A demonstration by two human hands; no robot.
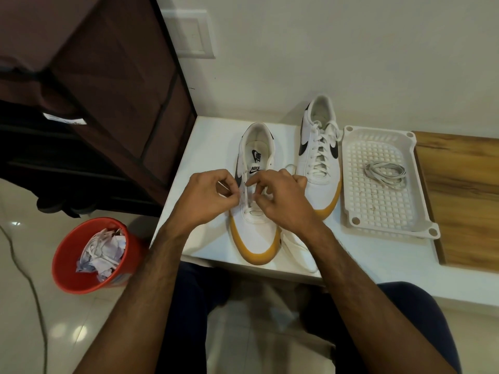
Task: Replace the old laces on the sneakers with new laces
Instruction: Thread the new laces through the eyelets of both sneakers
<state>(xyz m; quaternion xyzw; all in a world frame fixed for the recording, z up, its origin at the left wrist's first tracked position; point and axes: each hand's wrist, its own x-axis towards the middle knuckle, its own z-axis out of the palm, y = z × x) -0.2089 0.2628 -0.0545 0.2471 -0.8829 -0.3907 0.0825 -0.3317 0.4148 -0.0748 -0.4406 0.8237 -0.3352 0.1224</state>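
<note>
The white surface (205, 147) is carrying everything, its left edge open beside the red bin (81, 265) on the floor. A white tray (351, 211) is sitting toward the right, holding a coiled lace (384, 172). The laced sneaker (321, 149) is standing at the back edge. The near sneaker (255, 211), reading NIKE on tongue and insole, is reaching the front edge. Your left hand (206, 197) and right hand (280, 202) are each pinching its white lace (244, 184) over the eyelets.
</note>
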